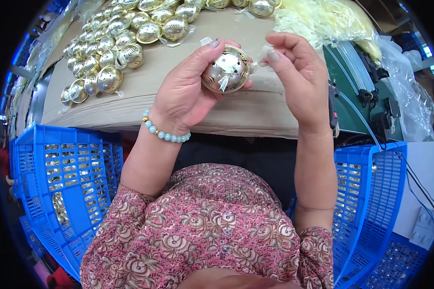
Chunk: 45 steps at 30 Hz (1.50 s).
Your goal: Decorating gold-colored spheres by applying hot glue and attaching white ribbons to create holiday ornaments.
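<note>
My left hand [190, 82] is closed around a shiny gold ball ornament [228, 67] with star shapes and slotted patterns on its surface. Thumb on one side and fingers beneath, it holds the ball above the cardboard-covered table. To the right of the ball, my right hand [299, 72] pinches a small piece of clear plastic film [264, 54] between thumb and fingertips. The film reaches toward the ball's right side; whether it is joined to the ball I cannot tell. A beaded bracelet [165, 134] circles my left wrist.
Many similar gold balls [110, 79] lie along the cardboard [144, 91] at the left and back. Pale yellow plastic bags [323, 21] are heaped at the back right, beside a green surface [342, 72] with cables. Blue crates stand at left [65, 180] and right [371, 192].
</note>
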{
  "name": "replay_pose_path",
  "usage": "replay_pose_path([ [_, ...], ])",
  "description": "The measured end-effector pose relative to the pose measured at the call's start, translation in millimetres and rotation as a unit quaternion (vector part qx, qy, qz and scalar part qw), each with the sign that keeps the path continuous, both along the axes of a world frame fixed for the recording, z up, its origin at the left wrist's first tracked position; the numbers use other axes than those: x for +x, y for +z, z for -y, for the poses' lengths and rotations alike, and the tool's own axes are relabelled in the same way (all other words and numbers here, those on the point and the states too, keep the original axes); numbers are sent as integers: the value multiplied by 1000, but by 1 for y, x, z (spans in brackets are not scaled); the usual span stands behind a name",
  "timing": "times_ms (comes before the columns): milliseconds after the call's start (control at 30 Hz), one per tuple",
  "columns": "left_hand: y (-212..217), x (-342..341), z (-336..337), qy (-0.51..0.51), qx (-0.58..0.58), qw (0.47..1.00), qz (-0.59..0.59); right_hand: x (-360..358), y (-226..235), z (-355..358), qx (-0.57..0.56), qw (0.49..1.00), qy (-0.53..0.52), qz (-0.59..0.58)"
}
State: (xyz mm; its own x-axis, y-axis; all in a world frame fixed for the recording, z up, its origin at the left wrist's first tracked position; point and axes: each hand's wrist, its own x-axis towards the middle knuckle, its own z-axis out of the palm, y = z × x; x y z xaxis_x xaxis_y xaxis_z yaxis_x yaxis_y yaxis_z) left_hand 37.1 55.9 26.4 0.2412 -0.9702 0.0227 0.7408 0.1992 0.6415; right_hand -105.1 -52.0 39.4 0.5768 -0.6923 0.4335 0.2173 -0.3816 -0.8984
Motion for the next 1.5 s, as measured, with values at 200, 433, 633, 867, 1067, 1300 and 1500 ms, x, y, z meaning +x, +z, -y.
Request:
replay_pose_path([
  [200, 1, -16, 10, -14, 16, 999, 40, -21, -7, 0, 110, 993, 25, 19],
  [433, -8, -23, 21, -28, 24, 999, -18, -46, 7, -22, 65, 991, 79, 88],
  [633, -16, -37, 29, -11, 24, 998, -53, -26, 1, -36, 39, 989, 84, 115],
  [867, -15, -45, 27, -11, 11, 995, -94, -22, -9, -27, -21, 994, -46, 93],
  [1067, -12, -51, 20, -12, -42, 997, -70, -16, -18, -25, 11, 990, -75, 116],
  [1300, -19, -51, 19, 5, -26, 1000, -4, -11, -28, -31, 20, 984, -128, 126],
  [1500, -23, -52, 21, 23, -25, 999, -16, -8, -37, -33, 34, 983, -147, 101],
])
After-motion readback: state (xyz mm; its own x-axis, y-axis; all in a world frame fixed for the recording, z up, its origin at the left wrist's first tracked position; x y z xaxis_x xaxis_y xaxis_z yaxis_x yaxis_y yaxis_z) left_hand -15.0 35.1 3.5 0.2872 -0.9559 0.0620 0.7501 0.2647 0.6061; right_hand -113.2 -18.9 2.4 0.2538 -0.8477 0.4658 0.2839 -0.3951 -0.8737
